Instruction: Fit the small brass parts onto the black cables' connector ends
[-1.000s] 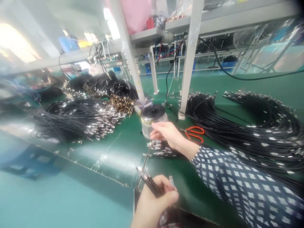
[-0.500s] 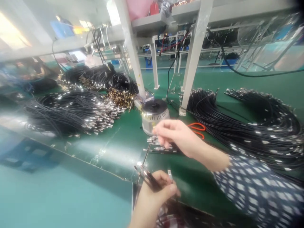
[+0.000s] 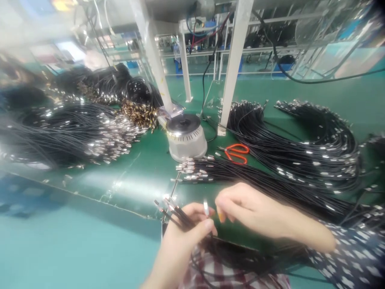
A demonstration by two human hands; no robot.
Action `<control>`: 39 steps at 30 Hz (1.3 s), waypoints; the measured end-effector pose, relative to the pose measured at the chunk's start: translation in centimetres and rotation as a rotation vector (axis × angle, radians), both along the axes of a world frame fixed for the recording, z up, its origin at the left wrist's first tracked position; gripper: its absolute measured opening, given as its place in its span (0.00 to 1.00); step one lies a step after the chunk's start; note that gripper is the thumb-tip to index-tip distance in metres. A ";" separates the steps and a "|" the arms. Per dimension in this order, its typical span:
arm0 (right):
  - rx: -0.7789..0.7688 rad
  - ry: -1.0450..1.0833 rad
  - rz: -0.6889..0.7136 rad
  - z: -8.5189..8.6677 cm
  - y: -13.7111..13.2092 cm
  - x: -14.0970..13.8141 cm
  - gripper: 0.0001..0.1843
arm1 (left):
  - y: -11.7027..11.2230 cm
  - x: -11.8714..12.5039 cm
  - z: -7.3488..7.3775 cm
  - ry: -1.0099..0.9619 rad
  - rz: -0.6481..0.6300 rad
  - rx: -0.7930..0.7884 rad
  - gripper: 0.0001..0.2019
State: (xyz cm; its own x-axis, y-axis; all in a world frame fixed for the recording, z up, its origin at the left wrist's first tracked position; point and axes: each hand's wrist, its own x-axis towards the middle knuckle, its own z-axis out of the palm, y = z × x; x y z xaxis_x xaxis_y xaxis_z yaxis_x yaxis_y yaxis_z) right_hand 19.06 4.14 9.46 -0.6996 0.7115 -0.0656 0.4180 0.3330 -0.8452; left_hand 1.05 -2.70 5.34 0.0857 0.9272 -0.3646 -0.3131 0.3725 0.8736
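Observation:
My left hand (image 3: pixel 188 230) is closed around a few black cables (image 3: pixel 182 218) near the table's front edge. Their metal ends stick out to the left, and one cable's silvery tip (image 3: pixel 206 207) stands up between thumb and forefinger. Just to the right of that tip is my right hand (image 3: pixel 252 208), its fingers curled together. A small orange-yellow spot shows at its fingertips; whether it is a held piece I cannot tell. Behind the hands stands a round, light grey device (image 3: pixel 187 138) with a black top. Beside it lies a bundle of black cables (image 3: pixel 240 172) with metal ends.
Orange-handled scissors (image 3: pixel 237 153) lie right of the device. Big coils of black cable lie on the green table at right (image 3: pixel 300 148) and left (image 3: pixel 60 128). White posts (image 3: pixel 234 68) rise behind. More cable hangs over my checked lap (image 3: pixel 237 269).
My right hand has moved from beside the round device down to the cable tip at my left hand. The view has tilted down; my left hand keeps its grip.

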 end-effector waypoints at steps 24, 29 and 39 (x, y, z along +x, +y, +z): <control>-0.204 0.186 -0.443 -1.7 -2.7 -0.7 0.07 | -0.1 1.2 1.3 0.188 0.182 -0.025 0.03; -0.277 0.245 -0.443 -1.1 -2.4 -0.6 0.08 | -0.2 1.5 1.8 0.211 0.209 -0.020 0.05; -0.574 0.424 -0.445 -1.5 -2.5 -1.0 0.09 | -0.1 0.5 1.2 0.213 0.108 0.004 0.06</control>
State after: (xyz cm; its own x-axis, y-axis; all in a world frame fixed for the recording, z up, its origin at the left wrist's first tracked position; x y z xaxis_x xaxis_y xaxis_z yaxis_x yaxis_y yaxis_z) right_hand 18.09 1.60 7.92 -0.4086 0.8632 -0.2966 0.0170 -0.3178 -0.9480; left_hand 1.60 -2.75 6.51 -0.0923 0.9281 -0.3606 -0.1598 0.3437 0.9254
